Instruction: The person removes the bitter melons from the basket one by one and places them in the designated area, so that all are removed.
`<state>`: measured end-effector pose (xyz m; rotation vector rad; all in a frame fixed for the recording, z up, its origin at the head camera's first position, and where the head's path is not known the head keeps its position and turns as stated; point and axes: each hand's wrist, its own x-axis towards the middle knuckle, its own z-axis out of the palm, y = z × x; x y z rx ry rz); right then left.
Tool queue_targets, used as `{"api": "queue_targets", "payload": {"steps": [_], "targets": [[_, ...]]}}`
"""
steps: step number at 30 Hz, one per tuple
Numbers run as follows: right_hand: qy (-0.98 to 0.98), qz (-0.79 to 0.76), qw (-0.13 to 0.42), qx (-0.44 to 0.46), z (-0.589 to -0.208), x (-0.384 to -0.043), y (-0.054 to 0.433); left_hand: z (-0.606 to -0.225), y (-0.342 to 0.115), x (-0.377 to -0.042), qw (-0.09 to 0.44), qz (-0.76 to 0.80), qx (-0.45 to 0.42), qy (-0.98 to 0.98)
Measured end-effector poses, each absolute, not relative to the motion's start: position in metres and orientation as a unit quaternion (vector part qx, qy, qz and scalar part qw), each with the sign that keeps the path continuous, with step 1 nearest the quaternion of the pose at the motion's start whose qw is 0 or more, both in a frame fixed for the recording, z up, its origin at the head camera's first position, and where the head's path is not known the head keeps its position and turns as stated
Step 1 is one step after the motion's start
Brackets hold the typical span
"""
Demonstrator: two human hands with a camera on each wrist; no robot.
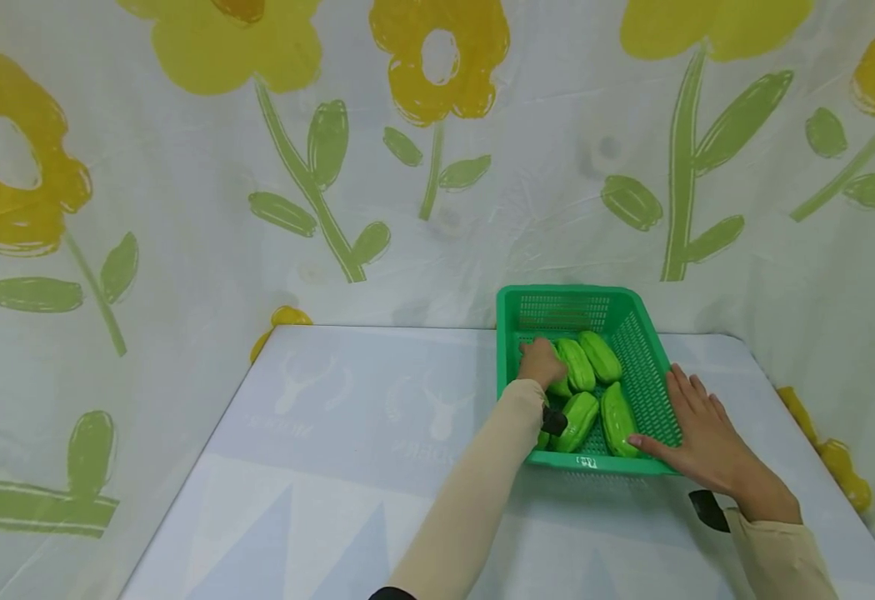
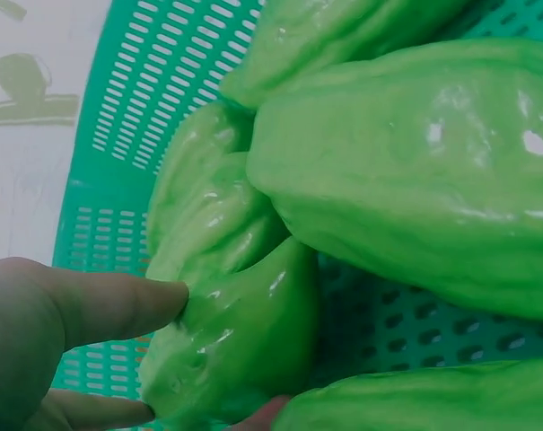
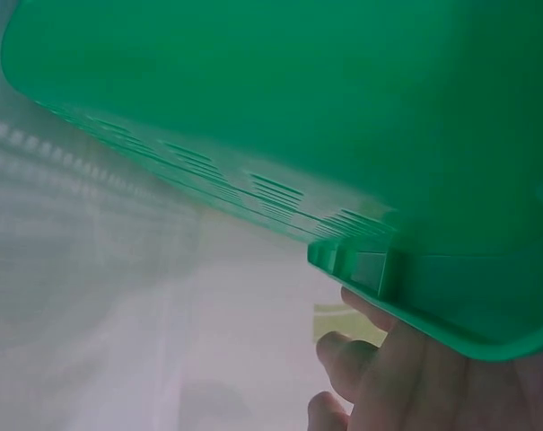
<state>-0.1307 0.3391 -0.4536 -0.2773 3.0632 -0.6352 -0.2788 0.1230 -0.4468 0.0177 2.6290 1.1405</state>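
A green plastic basket (image 1: 651,333) holds several glossy, ridged, light-green vegetables (image 1: 619,421), their exact kind unclear. My left hand (image 1: 542,362) reaches in at the left side. In the left wrist view, its fingers (image 2: 127,305) and thumb touch opposite sides of a lobed green vegetable (image 2: 244,332) by the perforated wall, pinching it. Against the basket's front right corner rests my right hand (image 1: 711,437), thumb over the rim, other fingers extended along the outside. The right wrist view has these fingers (image 3: 347,359) below the rim, partly hidden by it.
The basket stands at the back right of a white table (image 1: 317,475) with pale printed patterns. Behind it hangs a white cloth (image 1: 542,208) with yellow flowers. More green vegetables (image 2: 415,162) lie beside the left hand's one.
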Motion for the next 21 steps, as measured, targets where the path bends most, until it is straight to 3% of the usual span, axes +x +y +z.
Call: {"api": "queue_targets", "payload": {"steps": [21], "targets": [[0.975, -0.203, 0.0, -0.09, -0.454, -0.132, 0.34, -0.434, 0.107, -0.265, 0.12, 0.539, -0.016, 0.834]]}}
